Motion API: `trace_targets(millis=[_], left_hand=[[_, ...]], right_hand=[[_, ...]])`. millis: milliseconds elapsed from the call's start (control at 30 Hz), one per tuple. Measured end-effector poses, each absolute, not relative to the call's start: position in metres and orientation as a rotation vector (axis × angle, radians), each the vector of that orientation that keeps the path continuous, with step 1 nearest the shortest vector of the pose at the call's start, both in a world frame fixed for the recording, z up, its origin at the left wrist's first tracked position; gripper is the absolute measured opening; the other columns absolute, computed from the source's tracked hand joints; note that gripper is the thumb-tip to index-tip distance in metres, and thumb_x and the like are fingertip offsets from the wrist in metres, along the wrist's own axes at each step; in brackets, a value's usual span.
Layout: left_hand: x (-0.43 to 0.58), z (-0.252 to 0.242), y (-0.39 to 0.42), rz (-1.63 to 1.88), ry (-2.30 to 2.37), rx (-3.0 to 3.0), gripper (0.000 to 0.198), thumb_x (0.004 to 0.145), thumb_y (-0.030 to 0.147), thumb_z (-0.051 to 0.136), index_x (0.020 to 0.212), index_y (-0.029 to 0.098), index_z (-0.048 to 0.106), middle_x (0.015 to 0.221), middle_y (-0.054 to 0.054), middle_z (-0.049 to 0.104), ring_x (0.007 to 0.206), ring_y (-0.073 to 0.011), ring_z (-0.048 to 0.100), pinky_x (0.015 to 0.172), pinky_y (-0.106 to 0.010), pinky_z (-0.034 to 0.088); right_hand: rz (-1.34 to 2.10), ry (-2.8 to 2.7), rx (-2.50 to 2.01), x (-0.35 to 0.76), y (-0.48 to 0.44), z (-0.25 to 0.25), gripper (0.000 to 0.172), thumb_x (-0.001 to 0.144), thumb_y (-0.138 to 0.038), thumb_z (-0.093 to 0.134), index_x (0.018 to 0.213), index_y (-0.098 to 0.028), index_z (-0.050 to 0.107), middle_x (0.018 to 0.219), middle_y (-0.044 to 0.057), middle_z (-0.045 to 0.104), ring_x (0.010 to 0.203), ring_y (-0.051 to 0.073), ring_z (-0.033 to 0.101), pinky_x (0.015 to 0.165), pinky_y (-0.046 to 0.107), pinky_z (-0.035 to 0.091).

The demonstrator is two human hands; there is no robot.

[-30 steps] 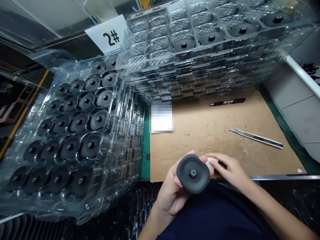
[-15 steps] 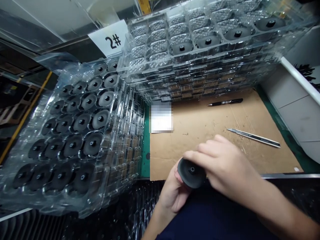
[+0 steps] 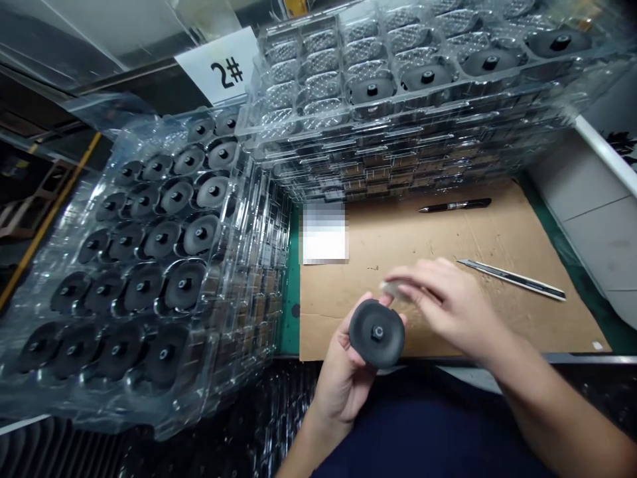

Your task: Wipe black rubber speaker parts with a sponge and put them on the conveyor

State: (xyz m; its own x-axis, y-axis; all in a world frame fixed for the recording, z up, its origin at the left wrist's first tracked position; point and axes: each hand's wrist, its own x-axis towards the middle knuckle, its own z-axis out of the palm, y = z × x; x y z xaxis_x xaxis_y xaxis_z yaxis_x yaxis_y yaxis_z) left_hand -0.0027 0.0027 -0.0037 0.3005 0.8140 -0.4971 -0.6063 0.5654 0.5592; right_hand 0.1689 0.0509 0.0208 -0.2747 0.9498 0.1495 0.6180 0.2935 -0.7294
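My left hand [image 3: 343, 378] grips a dark grey round disc [image 3: 365, 342] from below and behind, its dished face and short central stud turned up toward me. Just past the disc's upper right rim is my right hand [image 3: 442, 302], apart from it. Its thumb and fingers pinch a small pale grey piece [image 3: 395, 290], blurred and partly covered, whose kind I cannot make out. Both hands are above the front part of a brown cardboard sheet [image 3: 338, 312].
Left stands a stack of clear plastic trays [image 3: 239, 265] holding similar discs. Behind the cardboard rises another tray stack [image 3: 358, 149], discs in its near row. A pen [image 3: 455, 205] and a craft knife [image 3: 512, 279] lie right. A "2#" sign [image 3: 219, 66] stands at the back.
My right hand has come off the disc and moved up slightly; the pale piece now shows in its fingers. The disc is more fully visible in my left hand. The view has shifted a little.
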Motion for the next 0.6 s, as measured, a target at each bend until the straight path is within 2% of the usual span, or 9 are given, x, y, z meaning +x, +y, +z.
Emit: trace_targets(millis=[100, 200, 300, 467, 533, 600], left_hand=[[-0.007, -0.001, 0.005, 0.987, 0.735, 0.232, 0.067, 0.055, 0.041, 0.081, 0.117, 0.029, 0.059, 0.132, -0.009, 0.053, 0.103, -0.0277, 0.061, 0.1, -0.042, 0.038], [-0.009, -0.002, 0.005, 0.981, 0.729, 0.211, 0.064, 0.056, 0.04, 0.08, 0.116, 0.029, 0.059, 0.127, -0.009, 0.058, 0.112, -0.0293, 0.056, 0.101, -0.041, 0.037], [-0.009, -0.002, 0.005, 0.959, 0.744, 0.203, 0.065, 0.056, 0.041, 0.08, 0.117, 0.029, 0.059, 0.125, -0.008, 0.059, 0.117, -0.0297, 0.052, 0.101, -0.04, 0.037], [-0.001, 0.003, 0.006, 0.955, 0.758, 0.233, 0.066, 0.058, 0.04, 0.079, 0.119, 0.028, 0.057, 0.126, -0.008, 0.057, 0.11, -0.0298, 0.057, 0.099, -0.042, 0.04], [0.002, 0.005, 0.007, 0.972, 0.804, 0.245, 0.064, 0.062, 0.038, 0.077, 0.121, 0.026, 0.055, 0.125, -0.008, 0.058, 0.114, -0.0278, 0.054, 0.101, -0.04, 0.038], [0.003, 0.007, 0.008, 0.982, 0.837, 0.251, 0.057, 0.066, 0.034, 0.076, 0.119, 0.024, 0.056, 0.119, -0.007, 0.061, 0.115, -0.0254, 0.053, 0.103, -0.037, 0.037]], right_hand=[[0.925, -1.884, -1.648, 0.184, 0.043, -0.015, 0.022, 0.088, -0.025, 0.047, 0.101, -0.024, 0.066, 0.092, 0.002, 0.069, 0.082, 0.016, 0.061, 0.073, 0.031, 0.043], [1.133, -1.844, -1.621, 0.186, 0.022, -0.049, 0.025, 0.088, -0.027, 0.047, 0.1, -0.023, 0.068, 0.094, 0.003, 0.07, 0.083, 0.018, 0.065, 0.072, 0.031, 0.05], [1.172, -1.795, -1.611, 0.184, 0.012, -0.057, 0.025, 0.088, -0.026, 0.046, 0.098, -0.021, 0.069, 0.091, 0.004, 0.071, 0.08, 0.017, 0.066, 0.069, 0.03, 0.053], [0.906, -1.606, -1.613, 0.177, 0.023, 0.002, 0.025, 0.088, -0.026, 0.048, 0.109, -0.023, 0.062, 0.105, 0.004, 0.066, 0.083, 0.015, 0.062, 0.066, 0.027, 0.05], [0.776, -1.695, -1.404, 0.165, 0.024, 0.029, 0.027, 0.086, -0.019, 0.051, 0.112, -0.023, 0.059, 0.101, 0.004, 0.065, 0.083, 0.014, 0.059, 0.072, 0.028, 0.048], [0.692, -1.853, -1.141, 0.152, 0.021, 0.046, 0.03, 0.085, -0.013, 0.05, 0.113, -0.017, 0.058, 0.093, 0.005, 0.065, 0.083, 0.015, 0.057, 0.078, 0.032, 0.047]])
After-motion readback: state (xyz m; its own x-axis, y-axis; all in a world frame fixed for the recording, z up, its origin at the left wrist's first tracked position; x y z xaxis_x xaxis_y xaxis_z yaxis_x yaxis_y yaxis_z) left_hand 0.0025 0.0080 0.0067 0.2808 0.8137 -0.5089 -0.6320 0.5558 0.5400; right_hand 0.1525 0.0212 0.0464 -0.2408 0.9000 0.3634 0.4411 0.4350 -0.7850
